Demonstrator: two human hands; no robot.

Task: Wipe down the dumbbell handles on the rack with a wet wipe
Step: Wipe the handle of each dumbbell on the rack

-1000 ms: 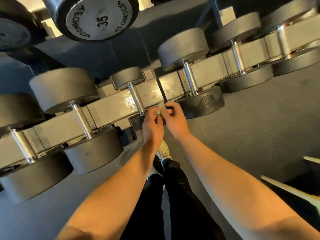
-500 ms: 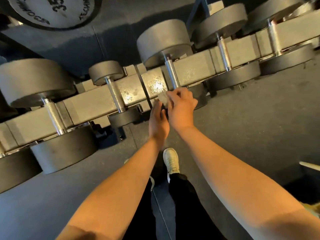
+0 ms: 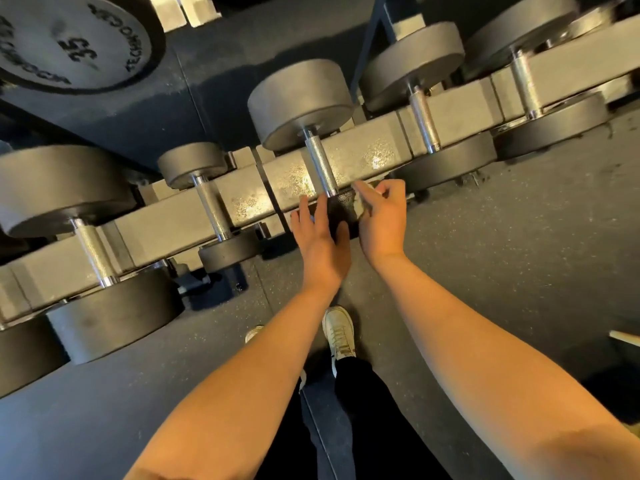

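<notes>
Dark speckled rubber floor [image 3: 519, 237] — warm light

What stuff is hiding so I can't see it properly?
- Head view: wet wipe, mostly bunched inside the right hand.
- Head view: middle dumbbell's near end, covered by left hand and right hand.
- Head view: leftmost dumbbell, cut by the picture's left edge.

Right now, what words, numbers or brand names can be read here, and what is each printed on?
"35": on the round end cap of the dumbbell at top left.
"TECHNOGYM": curved along that cap's right rim, somewhat blurred.
"TECHNOGYM" again along its lower left rim: cut by the frame edge, mostly unreadable.
Nothing readable on the lower dumbbells, the rack rail or the white shoe.
</notes>
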